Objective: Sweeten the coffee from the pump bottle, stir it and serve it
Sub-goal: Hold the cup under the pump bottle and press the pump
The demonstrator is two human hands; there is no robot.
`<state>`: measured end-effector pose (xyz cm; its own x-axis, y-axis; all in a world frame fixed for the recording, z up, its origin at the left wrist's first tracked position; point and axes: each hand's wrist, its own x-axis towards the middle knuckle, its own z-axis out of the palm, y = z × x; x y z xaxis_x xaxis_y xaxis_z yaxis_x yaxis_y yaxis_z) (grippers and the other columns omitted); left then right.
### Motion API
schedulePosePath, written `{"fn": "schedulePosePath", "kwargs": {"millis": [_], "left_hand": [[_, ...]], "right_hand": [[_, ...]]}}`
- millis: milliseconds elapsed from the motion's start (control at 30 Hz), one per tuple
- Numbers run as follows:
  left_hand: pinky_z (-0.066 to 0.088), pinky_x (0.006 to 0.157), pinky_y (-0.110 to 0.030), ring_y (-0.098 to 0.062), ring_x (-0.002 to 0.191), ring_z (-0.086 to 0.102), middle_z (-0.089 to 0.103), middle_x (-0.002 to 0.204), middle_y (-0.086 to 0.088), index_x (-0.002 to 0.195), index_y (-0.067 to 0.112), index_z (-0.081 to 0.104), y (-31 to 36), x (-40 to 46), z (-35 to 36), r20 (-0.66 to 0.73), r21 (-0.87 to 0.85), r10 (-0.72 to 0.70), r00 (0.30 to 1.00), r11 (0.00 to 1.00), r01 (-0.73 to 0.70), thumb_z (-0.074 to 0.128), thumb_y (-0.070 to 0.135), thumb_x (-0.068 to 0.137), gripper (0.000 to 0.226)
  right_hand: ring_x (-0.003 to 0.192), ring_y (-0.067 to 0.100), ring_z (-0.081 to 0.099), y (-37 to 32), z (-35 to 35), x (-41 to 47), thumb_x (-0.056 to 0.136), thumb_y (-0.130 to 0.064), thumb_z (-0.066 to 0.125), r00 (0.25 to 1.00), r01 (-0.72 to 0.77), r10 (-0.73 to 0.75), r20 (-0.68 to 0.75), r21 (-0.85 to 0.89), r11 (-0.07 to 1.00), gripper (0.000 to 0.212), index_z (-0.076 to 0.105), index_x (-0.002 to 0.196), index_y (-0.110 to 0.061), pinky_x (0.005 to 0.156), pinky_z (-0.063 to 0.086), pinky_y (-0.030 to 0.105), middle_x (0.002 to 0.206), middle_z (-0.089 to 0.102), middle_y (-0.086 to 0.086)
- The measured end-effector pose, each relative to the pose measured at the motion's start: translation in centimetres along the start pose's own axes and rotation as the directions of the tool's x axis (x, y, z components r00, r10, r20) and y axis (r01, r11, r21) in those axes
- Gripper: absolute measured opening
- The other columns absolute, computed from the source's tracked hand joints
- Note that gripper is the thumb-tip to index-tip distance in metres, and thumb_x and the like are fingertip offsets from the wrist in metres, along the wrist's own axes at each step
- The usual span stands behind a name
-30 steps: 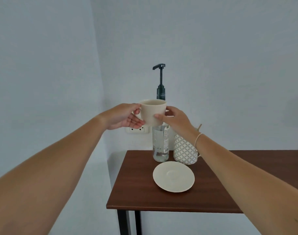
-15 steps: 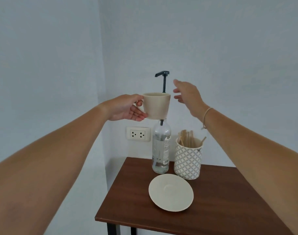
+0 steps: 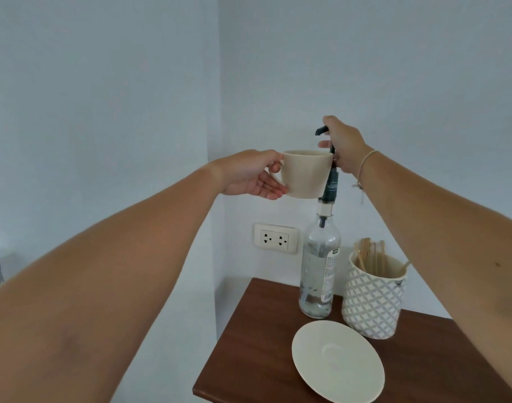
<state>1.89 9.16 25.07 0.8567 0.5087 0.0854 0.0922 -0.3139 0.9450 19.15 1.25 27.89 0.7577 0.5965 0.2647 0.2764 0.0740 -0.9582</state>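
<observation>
A cream coffee cup point(image 3: 305, 174) hangs in the air, its handle gripped by my left hand point(image 3: 253, 177). The cup sits just below the spout of a black pump head point(image 3: 321, 131). That pump tops a clear glass bottle point(image 3: 319, 274) standing at the back of the brown table point(image 3: 249, 359). My right hand point(image 3: 340, 144) lies over the pump head, with the thumb under the spout beside the stem. What is inside the cup is hidden from here.
A cream saucer point(image 3: 337, 360) lies on the table in front of the bottle. A patterned pot point(image 3: 372, 301) with several wooden stir sticks point(image 3: 369, 257) stands right of the bottle. A wall socket point(image 3: 275, 238) is behind, and the table's left edge is close.
My right hand left the cup, rose and came down onto the pump head. My left hand kept the cup and holds it under the spout.
</observation>
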Motion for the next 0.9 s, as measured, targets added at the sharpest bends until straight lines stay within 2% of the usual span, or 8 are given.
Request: {"fn": "schedulePosePath", "kwargs": {"millis": [100,267,333,400,533,767,900], "left_hand": [[0.058,0.062,-0.024,-0.024,0.068,0.066,0.067,0.081,-0.021,0.062,0.015,0.040,0.0,0.4,-0.3,-0.006,-0.008,0.003,1.000,1.000,-0.003,0.040,0.031,0.094,0.036],[0.058,0.062,-0.024,-0.024,0.067,0.066,0.068,0.081,-0.022,0.061,0.015,0.041,0.3,1.0,-0.4,-0.007,-0.016,0.012,1.000,1.000,-0.013,0.040,0.030,0.093,0.035],[0.058,0.062,-0.024,-0.024,0.068,0.066,0.068,0.081,-0.022,0.061,0.015,0.041,0.3,1.2,-0.4,-0.009,-0.011,0.012,1.000,1.000,-0.012,0.041,0.030,0.093,0.035],[0.058,0.062,-0.024,-0.024,0.068,0.067,0.070,0.078,-0.020,0.061,0.015,0.041,0.3,1.3,-0.5,-0.008,-0.012,0.004,1.000,1.000,-0.005,0.042,0.031,0.093,0.036],[0.058,0.060,-0.024,-0.023,0.063,0.068,0.071,0.072,-0.018,0.060,0.015,0.042,0.3,1.5,-0.7,-0.007,-0.012,0.008,1.000,1.000,-0.008,0.043,0.030,0.092,0.036],[0.059,0.063,-0.025,-0.023,0.065,0.068,0.071,0.074,-0.019,0.060,0.015,0.042,0.2,1.7,-0.8,-0.002,0.004,0.003,1.000,1.000,-0.003,0.042,0.030,0.092,0.036],[0.057,0.059,-0.024,-0.022,0.063,0.069,0.073,0.069,-0.016,0.060,0.015,0.042,-0.2,1.9,-0.8,0.006,0.003,-0.003,1.000,1.000,0.003,0.041,0.031,0.093,0.036]], "right_hand": [[0.075,0.021,0.050,0.3,0.2,0.3,0.084,-0.031,0.044,0.999,0.043,-0.042,-0.002,0.018,0.999,0.023,0.057,0.069,-0.019,0.067,0.039,0.029,0.088,0.062,0.007],[0.062,0.020,0.046,0.6,0.1,0.5,0.081,-0.027,0.043,0.995,0.095,-0.095,0.009,0.040,0.995,0.029,0.058,0.058,-0.019,0.058,0.035,0.025,0.073,0.062,0.006],[0.059,0.019,0.047,0.7,0.2,0.5,0.081,-0.025,0.043,0.995,0.102,-0.102,0.009,0.040,0.994,0.025,0.058,0.064,-0.016,0.058,0.035,0.025,0.071,0.063,0.006],[0.055,0.017,0.049,0.7,0.2,0.6,0.081,-0.024,0.043,0.995,0.102,-0.102,0.009,0.040,0.994,0.019,0.057,0.078,-0.012,0.057,0.035,0.024,0.070,0.065,0.005],[0.050,0.013,0.051,0.6,0.3,0.7,0.083,-0.023,0.042,0.995,0.095,-0.096,0.014,0.059,0.994,0.021,0.051,0.097,-0.010,0.055,0.034,0.022,0.069,0.066,0.001],[0.051,0.011,0.056,1.0,0.4,0.7,0.082,-0.020,0.042,0.995,0.098,-0.099,0.000,0.115,0.989,0.020,0.047,0.098,-0.009,0.053,0.034,0.021,0.064,0.064,0.000],[0.038,0.006,0.053,1.3,0.3,0.7,0.082,-0.020,0.042,0.994,0.108,-0.108,-0.011,0.094,0.990,0.023,0.051,0.100,-0.008,0.051,0.035,0.020,0.055,0.066,-0.002]]}}
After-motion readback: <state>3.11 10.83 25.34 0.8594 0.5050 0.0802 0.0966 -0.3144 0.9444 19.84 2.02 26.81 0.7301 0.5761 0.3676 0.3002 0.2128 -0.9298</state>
